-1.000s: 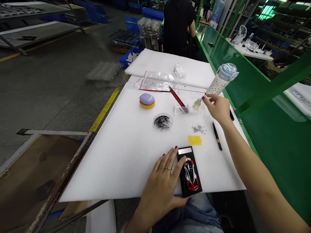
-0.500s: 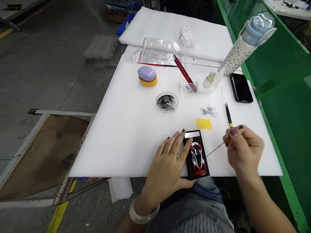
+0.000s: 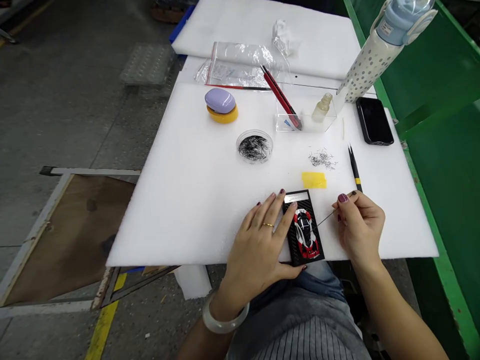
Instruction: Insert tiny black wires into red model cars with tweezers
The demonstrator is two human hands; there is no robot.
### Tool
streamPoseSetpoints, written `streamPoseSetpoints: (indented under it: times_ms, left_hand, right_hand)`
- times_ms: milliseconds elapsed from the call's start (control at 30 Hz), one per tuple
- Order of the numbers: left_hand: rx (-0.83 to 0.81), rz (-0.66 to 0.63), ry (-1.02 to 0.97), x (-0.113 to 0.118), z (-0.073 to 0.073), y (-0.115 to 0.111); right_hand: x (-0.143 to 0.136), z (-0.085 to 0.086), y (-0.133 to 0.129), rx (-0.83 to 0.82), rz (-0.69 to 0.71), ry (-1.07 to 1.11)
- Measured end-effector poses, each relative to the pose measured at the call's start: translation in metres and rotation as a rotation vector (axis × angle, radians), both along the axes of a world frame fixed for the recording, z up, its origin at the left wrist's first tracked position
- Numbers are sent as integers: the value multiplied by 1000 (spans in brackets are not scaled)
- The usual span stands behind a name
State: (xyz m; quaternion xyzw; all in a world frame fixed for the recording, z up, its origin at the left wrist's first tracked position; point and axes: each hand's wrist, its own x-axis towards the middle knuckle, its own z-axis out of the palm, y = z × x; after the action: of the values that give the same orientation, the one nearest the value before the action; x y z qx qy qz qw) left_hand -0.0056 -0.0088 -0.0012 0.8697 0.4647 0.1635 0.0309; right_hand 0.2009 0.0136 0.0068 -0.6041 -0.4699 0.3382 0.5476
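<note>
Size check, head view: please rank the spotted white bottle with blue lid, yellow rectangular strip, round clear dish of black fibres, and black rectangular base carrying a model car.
Largest to smallest, as they look:
Spotted white bottle
Black rectangular base, partly covered
Round clear dish
Yellow rectangular strip

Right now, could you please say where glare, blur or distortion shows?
In the head view, bright glints streak the clear bag, the bottle leans outward, probably from wide-angle stretch, and the floor tray looks hazy; in the head view, the tip of the thin rod is hard to make out against the model car.
</note>
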Motion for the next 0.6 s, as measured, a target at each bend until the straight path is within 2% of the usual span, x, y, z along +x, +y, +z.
streamPoseSetpoints:
  times_ms: [233,333,433,500,600]
  left_hand:
    - [-15,4,-10,1,-1,0]
    - [-6,1,-20,1,-2,-1]
    - [24,-1,-38,1,-5,0]
    - [62,-7,-46,1,-6,1]
    - [114,-22,-44,1,-6,2]
  right_hand:
    - [0,-6,-4,-6,-41,61]
    - [6,10,4,40,5,-4]
    - [16,45,41,267,29,-307]
    - [22,69,81,462,-67,-528]
    - [28,87,147,608,-140,-685]
